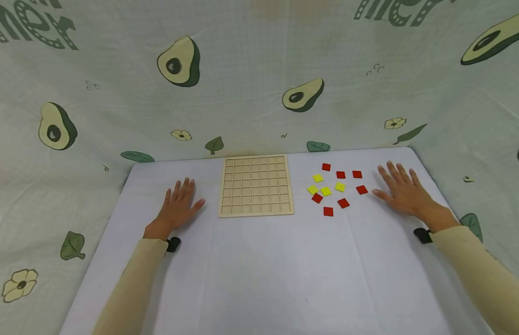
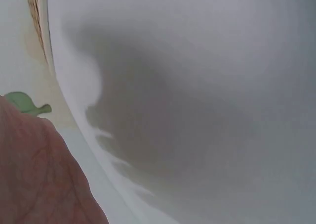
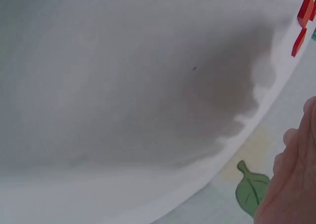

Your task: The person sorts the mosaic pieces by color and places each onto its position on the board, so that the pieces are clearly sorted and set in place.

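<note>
My left hand (image 1: 177, 209) is held palm down over the white table, fingers straight and thumb spread, to the left of a wooden grid board (image 1: 256, 187). It holds nothing. On the other side, my right hand (image 1: 403, 191) also has its fingers extended and holds nothing. Nearest to its thumb lies a red square tile (image 1: 361, 190). Between the board and that hand, several red tiles and several yellow tiles (image 1: 340, 187) are scattered flat. The board's small square compartments hold no tiles. In the left wrist view, part of the left palm (image 2: 44, 179) shows above its shadow.
The white table (image 1: 259, 274) ends at a back edge just behind the board. Cloth printed with avocados (image 1: 179, 63) and leaves hangs behind and along both sides. Dark wrist cameras (image 1: 173, 244) sit at both cuffs.
</note>
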`<state>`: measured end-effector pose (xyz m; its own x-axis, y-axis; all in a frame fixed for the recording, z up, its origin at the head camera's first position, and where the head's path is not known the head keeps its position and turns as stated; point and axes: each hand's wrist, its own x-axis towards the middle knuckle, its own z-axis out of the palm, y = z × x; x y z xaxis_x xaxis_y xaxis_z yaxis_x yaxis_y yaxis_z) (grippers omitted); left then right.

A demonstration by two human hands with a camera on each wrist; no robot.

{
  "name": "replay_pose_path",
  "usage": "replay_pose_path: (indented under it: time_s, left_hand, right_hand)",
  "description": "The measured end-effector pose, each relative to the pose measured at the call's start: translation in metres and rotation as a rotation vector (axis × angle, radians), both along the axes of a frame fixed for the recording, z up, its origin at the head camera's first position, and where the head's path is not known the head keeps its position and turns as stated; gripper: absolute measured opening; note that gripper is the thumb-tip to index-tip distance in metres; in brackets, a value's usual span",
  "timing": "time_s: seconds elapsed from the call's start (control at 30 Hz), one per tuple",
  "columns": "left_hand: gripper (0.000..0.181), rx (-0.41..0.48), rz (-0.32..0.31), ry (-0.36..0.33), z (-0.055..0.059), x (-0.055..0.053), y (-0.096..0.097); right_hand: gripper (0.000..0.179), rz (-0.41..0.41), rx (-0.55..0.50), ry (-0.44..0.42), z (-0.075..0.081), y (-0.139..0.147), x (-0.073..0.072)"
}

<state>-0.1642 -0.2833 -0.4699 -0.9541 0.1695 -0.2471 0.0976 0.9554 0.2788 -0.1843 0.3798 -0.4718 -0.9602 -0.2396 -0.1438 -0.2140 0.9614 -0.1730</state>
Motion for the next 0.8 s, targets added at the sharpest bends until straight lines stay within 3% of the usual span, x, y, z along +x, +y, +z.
replay_pose_path:
  time_s: [0.43,0.7,0.8]
  left_hand:
    - [0.093,0.04,-0.092,0.015,-0.006,0.002,0.025]
    - [0.096,0.058,-0.133,0.0,-0.013,0.003,0.032]
    - [0.094,0.062,-0.138,0.0,-0.008,0.006,0.039]
  right_hand:
    - [0.084,0.124,-0.022,-0.001,0.009,-0.019,0.003]
    - [0.082,0.154,0.037,-0.032,0.006,-0.026,0.002]
    - [0.081,0.163,0.051,-0.029,0.004,-0.027,0.002]
